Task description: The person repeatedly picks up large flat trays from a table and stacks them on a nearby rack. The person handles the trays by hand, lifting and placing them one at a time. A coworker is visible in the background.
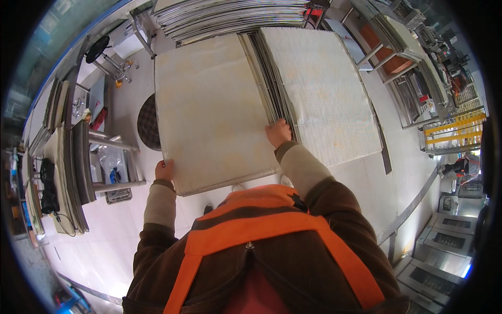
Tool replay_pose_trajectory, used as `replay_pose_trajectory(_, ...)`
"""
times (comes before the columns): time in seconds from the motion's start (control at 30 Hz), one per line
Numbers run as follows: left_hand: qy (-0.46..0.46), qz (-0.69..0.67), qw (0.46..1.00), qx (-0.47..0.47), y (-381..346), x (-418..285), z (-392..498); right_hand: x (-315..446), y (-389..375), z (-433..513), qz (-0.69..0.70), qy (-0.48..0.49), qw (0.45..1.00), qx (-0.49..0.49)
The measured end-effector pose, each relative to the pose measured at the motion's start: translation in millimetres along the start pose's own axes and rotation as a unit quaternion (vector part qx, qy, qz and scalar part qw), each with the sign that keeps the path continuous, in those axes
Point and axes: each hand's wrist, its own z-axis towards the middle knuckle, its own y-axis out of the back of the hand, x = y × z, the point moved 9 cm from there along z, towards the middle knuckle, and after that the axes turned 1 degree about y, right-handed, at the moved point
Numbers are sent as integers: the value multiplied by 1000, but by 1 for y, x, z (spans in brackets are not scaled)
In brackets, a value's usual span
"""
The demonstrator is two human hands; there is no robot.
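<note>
A flat, off-white mesh-covered tray [211, 110] lies in front of me, on top of the left stack. My left hand [164, 170] grips its left edge near the front corner, with the fingers partly hidden by the edge. On the opposite side, my right hand [279, 132] holds the tray's right edge, reaching into the narrow gap between two stacks. Several thin tray edges [270, 78] show in that gap. Beside it lies a second pale mesh-covered tray [325, 94], topping the right stack and touched by neither hand.
Beyond lies a tall pile of thin trays [231, 15]. A dark round stool seat [148, 122] stands close on the left, near a wheeled stool [98, 50]. Panels lean against a metal frame [80, 161]. Benches [419, 62] line the right, where another person [466, 167] is visible.
</note>
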Motion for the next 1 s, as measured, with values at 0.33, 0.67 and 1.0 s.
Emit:
replay_pose_trajectory(0.33, 112, -137, 969, 172, -9, -29, -17, 1, -11, 18, 47, 50, 992, 109)
replay_pose_trajectory(0.67, 104, -168, 966, 168, -2, -56, -38, -1, 12, 8, 99, -2, 995, 9)
replay_pose_trajectory(1.0, -60, -74, 993, 72, 17, -74, -60, 10, 45, -22, 179, 64, 982, 3)
